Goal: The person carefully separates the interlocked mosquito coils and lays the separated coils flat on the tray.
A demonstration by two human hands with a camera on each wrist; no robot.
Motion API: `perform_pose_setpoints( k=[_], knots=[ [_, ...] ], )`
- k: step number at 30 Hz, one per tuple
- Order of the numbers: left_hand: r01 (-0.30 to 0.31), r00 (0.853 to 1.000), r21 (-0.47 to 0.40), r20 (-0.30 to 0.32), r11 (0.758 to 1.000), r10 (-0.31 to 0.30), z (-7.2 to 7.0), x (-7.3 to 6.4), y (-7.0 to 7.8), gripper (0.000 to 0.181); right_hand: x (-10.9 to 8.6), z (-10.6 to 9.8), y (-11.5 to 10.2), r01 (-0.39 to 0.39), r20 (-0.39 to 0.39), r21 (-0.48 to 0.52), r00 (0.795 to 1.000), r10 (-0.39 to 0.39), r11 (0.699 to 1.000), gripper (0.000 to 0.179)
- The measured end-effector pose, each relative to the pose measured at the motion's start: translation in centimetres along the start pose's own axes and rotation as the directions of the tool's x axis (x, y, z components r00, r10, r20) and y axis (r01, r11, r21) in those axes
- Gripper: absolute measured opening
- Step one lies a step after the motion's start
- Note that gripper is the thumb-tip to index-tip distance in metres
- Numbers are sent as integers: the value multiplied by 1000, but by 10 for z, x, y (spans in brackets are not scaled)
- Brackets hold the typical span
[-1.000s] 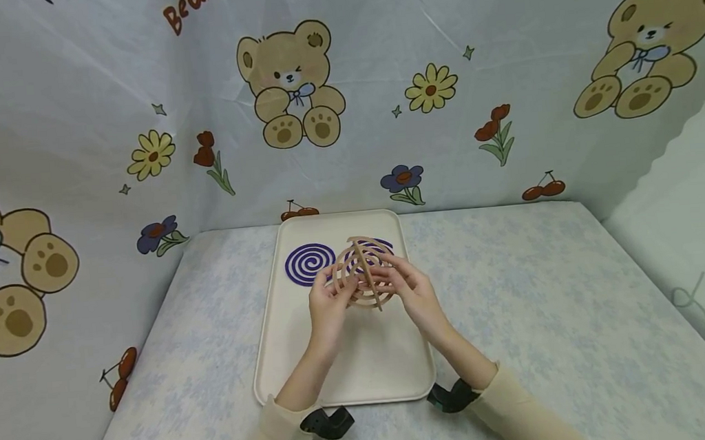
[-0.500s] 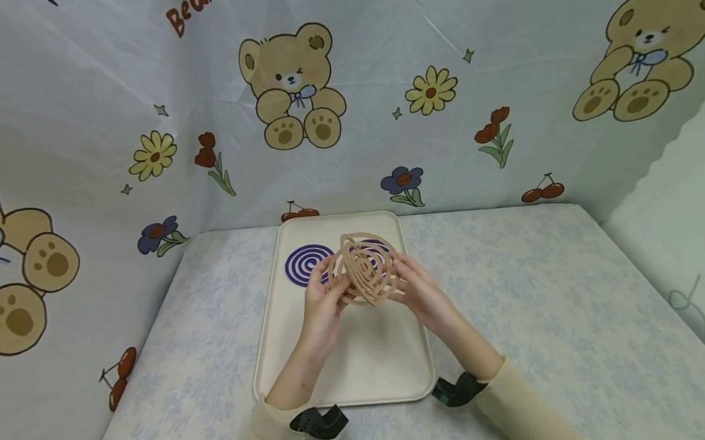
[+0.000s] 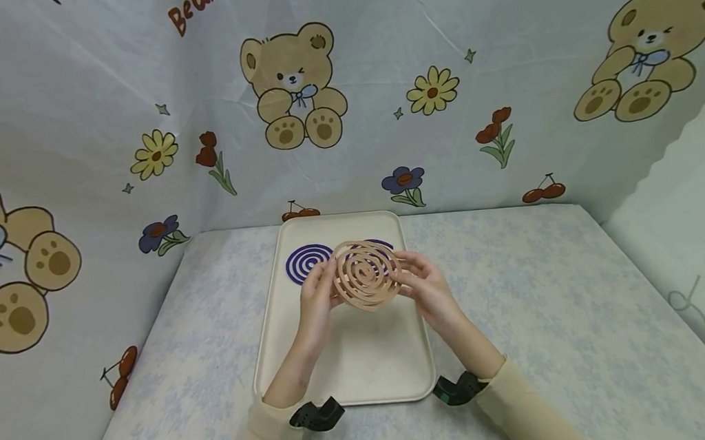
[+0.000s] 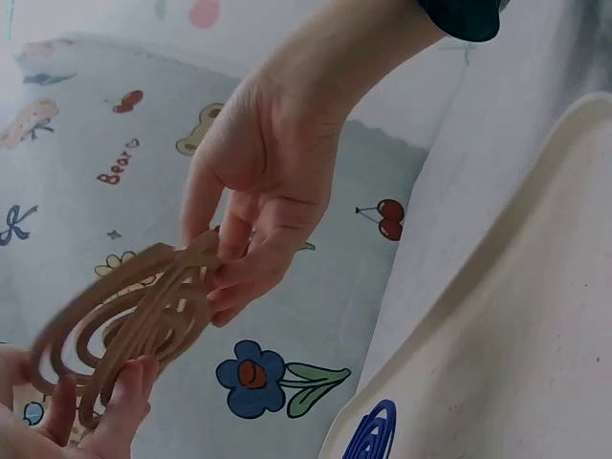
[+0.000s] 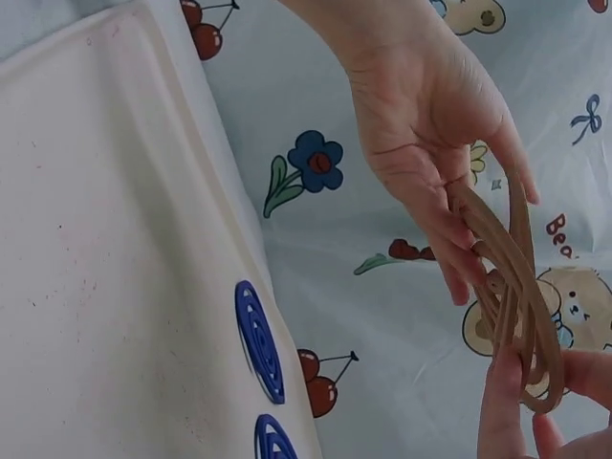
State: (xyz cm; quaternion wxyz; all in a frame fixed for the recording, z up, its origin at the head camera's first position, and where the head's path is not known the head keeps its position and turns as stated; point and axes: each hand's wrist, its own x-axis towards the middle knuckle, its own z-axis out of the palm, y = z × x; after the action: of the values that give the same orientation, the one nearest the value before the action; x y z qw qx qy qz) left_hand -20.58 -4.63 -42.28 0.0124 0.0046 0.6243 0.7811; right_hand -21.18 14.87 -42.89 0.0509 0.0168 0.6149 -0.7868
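A pair of tan mosquito coils (image 3: pixel 365 272), seemingly interleaved, is held up over the tray in the head view. My left hand (image 3: pixel 317 304) pinches their left edge between thumb and fingers. On the opposite edge, my right hand (image 3: pixel 430 291) grips with its thumb on the near face. From the side, in the left wrist view, the coils (image 4: pixel 143 325) look tilted, their rings partly spread apart. Flat on the tray lie two blue mosquito coils: the left one (image 3: pixel 299 265) is mostly visible, and the right one (image 3: pixel 380 242) is largely hidden behind the tan pair.
The cream rectangular tray (image 3: pixel 371 377) has a low raised rim and sits on a pale blue mottled tabletop (image 3: pixel 521 303). A bear-printed cloth (image 3: pixel 363 39) stands behind the table and along its left side. A thin cord (image 3: pixel 685 301) shows at the right.
The tan coils have turned: one stood nearly edge-on a second ago, and now both face the head camera almost stacked. Both hands have shifted slightly apart, keeping hold at either side.
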Motion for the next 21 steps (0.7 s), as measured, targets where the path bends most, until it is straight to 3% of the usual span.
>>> perform_pose_setpoints(
  k=[5,11,17,21],
  knots=[
    [-26,999,46,-44,999,28,-2,3,1,22,1,-4,1,57,-62,-145,996,-66,988,46],
    [-27,999,100,-24,995,30,-2,6,-1,18,1,-8,1,155,-58,-295,982,-180,943,51],
    [-40,998,106,-37,994,44,-5,8,-4,22,1,-10,-2,130,23,-261,991,-129,957,62],
    [-1,999,213,-49,977,12,-6,10,-8,31,2,-10,-2,95,31,-207,995,-90,974,61]
  ],
)
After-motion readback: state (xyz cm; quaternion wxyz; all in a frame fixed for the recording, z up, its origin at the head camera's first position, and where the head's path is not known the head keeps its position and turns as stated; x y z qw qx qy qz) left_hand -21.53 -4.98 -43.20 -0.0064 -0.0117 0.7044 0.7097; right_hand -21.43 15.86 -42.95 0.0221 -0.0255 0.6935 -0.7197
